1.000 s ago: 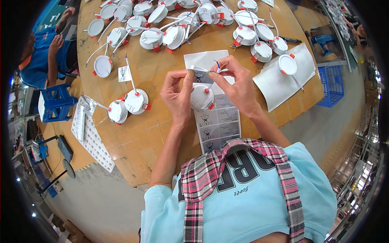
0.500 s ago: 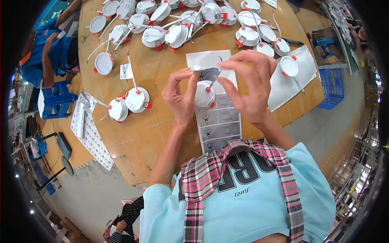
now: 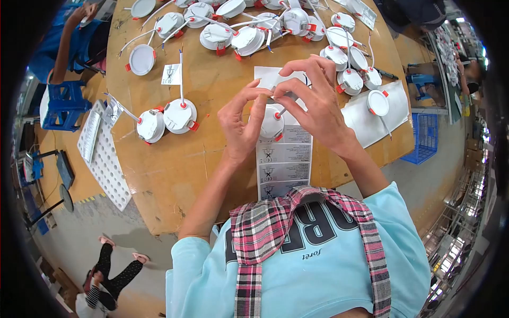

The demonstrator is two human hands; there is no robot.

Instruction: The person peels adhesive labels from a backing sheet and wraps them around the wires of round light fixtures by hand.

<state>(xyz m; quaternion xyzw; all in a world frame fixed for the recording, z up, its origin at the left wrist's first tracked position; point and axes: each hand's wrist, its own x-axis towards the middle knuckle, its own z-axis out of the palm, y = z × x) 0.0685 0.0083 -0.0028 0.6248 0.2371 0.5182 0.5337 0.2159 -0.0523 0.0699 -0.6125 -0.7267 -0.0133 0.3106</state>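
My left hand (image 3: 243,121) and my right hand (image 3: 318,106) meet with pinched fingertips above a round white lamp (image 3: 271,124). The grey label seen between them earlier is mostly hidden by the fingers, at the cable that rises from the lamp. Under the lamp lies a strip of printed labels (image 3: 283,155), running toward my body. Left of my hands, two lamps with red clips (image 3: 179,116) sit side by side, near a small label (image 3: 171,74) on the table.
Many white lamps (image 3: 248,40) crowd the table's far side. On the right, one lamp (image 3: 378,103) rests on white sheets (image 3: 366,124), beside a black pen (image 3: 387,74). A perforated white board (image 3: 108,169) is at left. Two people are left of the table, one walking at lower left (image 3: 106,281).
My right hand has come back to my left one, and its fingers have closed at the label. The view has shifted, and the walking person at lower left shows more fully.
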